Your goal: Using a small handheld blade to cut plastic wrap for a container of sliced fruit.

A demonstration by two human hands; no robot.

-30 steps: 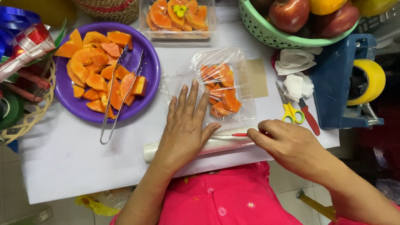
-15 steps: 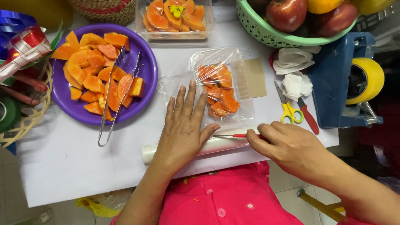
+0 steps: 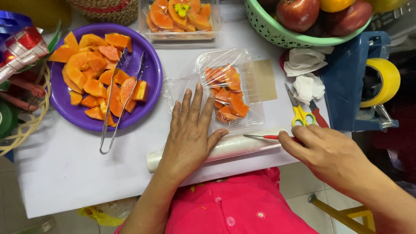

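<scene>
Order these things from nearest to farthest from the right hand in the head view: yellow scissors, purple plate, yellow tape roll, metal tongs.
From the right hand:
1. Yellow scissors, just above the hand, on the white table.
2. Yellow tape roll, up and to the right, on the blue dispenser.
3. Metal tongs, far left, lying across the plate.
4. Purple plate, far left; too close to the tongs to rank apart.

— Was there open room on the table (image 3: 65, 173)?
— Yes, at the near left corner, below the purple plate (image 3: 152, 65) and tongs (image 3: 113, 104).
— And to the right?
— Crowded: scissors (image 3: 300, 109), tissue (image 3: 307, 86) and a blue tape dispenser (image 3: 351, 86) stood just beside the wrapped tray (image 3: 229, 93); a green basket (image 3: 281, 32) blocked the far edge.
</scene>
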